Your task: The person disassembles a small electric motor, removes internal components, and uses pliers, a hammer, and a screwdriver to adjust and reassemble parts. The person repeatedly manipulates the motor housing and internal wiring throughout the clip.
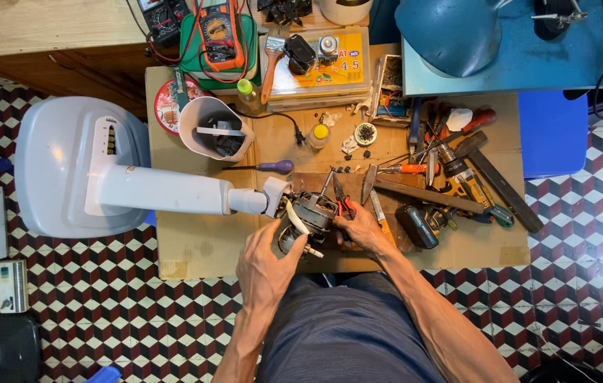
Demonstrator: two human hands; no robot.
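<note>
Motor (313,213) is being gripped from both sides near the desk's (202,248) front edge, at the end of the white fan neck (173,191). The left hand (266,266) is being held with its fingers (288,245) curled against the motor's lower left side, beside a white lever (295,220). The right hand (362,230) is being pressed to the motor's right side, fingers closed on it, just below red-handled pliers (344,202). The fan base (67,167) is lying to the left, overhanging the tiled floor (578,269). Behind the motor, a purple screwdriver (269,167), a white housing (212,129) and scattered tools (450,177) are lying.
</note>
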